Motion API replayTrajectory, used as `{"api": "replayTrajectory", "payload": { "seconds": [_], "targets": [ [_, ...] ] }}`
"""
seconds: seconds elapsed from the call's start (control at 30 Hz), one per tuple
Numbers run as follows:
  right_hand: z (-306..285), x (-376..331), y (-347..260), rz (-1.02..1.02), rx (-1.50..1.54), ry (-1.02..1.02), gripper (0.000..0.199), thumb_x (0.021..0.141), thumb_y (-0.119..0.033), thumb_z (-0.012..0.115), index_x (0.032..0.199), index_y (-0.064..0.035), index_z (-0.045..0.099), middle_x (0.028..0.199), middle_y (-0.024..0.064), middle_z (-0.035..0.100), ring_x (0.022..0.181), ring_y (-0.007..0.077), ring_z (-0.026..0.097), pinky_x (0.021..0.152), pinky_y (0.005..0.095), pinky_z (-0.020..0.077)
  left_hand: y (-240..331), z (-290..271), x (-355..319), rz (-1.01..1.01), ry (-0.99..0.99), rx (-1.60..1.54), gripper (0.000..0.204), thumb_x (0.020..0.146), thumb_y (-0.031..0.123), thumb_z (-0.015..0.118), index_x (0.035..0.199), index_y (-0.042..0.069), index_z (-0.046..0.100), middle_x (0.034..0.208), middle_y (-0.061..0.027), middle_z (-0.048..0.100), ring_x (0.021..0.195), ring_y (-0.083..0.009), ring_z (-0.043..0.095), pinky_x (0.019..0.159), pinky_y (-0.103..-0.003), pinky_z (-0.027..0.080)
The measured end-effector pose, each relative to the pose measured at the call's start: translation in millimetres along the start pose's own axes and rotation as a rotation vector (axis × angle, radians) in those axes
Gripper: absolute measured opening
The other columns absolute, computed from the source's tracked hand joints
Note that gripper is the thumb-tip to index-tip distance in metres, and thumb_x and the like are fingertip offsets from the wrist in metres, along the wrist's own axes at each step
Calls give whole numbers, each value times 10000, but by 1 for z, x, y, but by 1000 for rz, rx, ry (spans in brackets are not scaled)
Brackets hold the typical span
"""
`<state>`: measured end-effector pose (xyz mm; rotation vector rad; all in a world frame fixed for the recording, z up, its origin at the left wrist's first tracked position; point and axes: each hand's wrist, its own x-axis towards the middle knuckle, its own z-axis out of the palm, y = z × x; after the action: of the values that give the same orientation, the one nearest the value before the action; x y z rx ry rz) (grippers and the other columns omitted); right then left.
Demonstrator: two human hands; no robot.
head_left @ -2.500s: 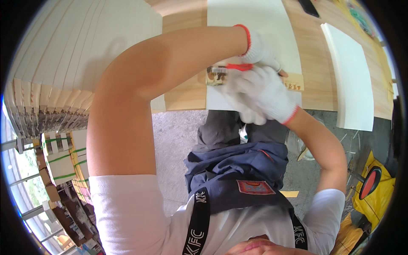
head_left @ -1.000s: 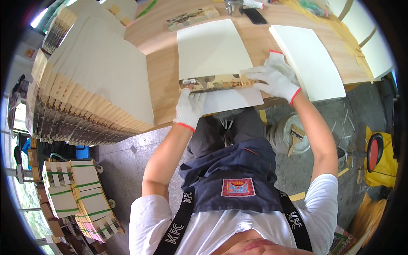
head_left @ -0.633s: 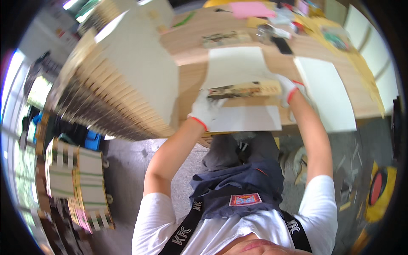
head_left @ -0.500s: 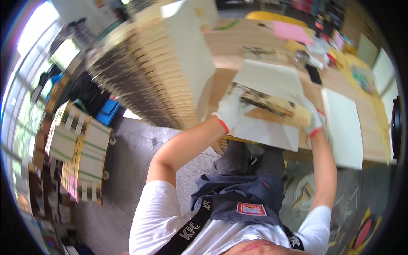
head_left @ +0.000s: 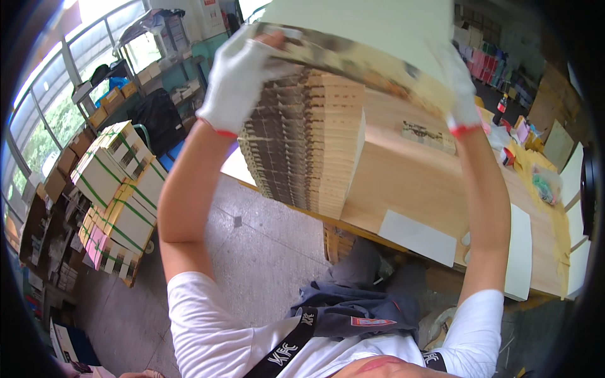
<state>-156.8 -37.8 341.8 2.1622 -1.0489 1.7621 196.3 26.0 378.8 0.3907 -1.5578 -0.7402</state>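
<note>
1. Two white-gloved, red-cuffed hands raise one pale panel (head_left: 362, 22) at 12 to 1 o'clock in the view, its far part cut off by the upper edge.
2. The left hand (head_left: 236, 85), at 11 o'clock, grasps the panel's left end; a bare fingertip shows against the near edge.
3. The right hand (head_left: 459, 88), at 2 o'clock, grips the right end; it is blurred, so the placing of each finger cannot be told.
4. Along the near edge between them runs a printed band (head_left: 353, 60) in brown and cream, sloping down toward 4 o'clock.
5. Below the band, from the middle up toward 12 o'clock, a tall stack (head_left: 302, 145) of like pieces stands on the wooden table (head_left: 403, 173), dark and cream edges facing out. Whether the panel touches it cannot be told.
6. On the table, a white sheet (head_left: 419, 236) lies at 4 o'clock by the near edge, a white pile (head_left: 520, 252) between 3 and 4, partly behind the right forearm, and a small printed piece (head_left: 428, 135) at 2.
7. Farther off at 2 o'clock is a dark bottle (head_left: 501, 108) with a red label.
8. At 9 o'clock, green-strapped bundles (head_left: 120, 195) are piled above the grey floor (head_left: 242, 252).
</note>
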Motion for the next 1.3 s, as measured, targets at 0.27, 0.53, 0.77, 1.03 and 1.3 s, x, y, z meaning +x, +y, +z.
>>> {"api": "replayTrajectory", "payload": {
  "seconds": [0.27,0.53,0.77,1.03,1.3],
  "targets": [
    [112,84,16,609,443,-417,427,986,-386,602,1135,4,687,1034,72,690,937,150,590,798,321,492,-36,-134,58,-504,-15,1132,465,931,493,571,1078,81,728,847,-82,690,807,-165,598,787,-296,461],
    [134,74,89,600,271,-536,646,935,-572,534,816,48,668,674,68,589,641,176,473,621,331,411,-36,-117,44,-505,1,1262,514,924,483,513,1180,63,663,962,-179,712,933,-333,676,851,-395,486],
    [69,-9,17,631,381,-215,535,966,-547,519,921,-35,666,800,84,676,721,177,659,619,316,512,-48,-22,-10,704,233,1191,585,857,76,689,1407,31,493,1368,-183,561,1290,-385,506,1051,-424,435],
    [-18,-283,-15,1058,522,-445,320,970,-407,576,950,-91,625,699,17,616,578,112,572,560,278,496,-154,214,-147,343,-582,398,655,797,122,717,1411,39,503,1417,-191,528,1332,-422,476,1088,-463,414],
    [-138,-406,-68,1493,266,-321,348,970,-387,560,1069,-65,646,763,40,648,617,127,600,609,290,491,-253,463,-238,-1495,-829,-876,382,1035,240,410,1363,60,491,1094,-112,597,903,-221,591,721,-351,544]
  ]
}}
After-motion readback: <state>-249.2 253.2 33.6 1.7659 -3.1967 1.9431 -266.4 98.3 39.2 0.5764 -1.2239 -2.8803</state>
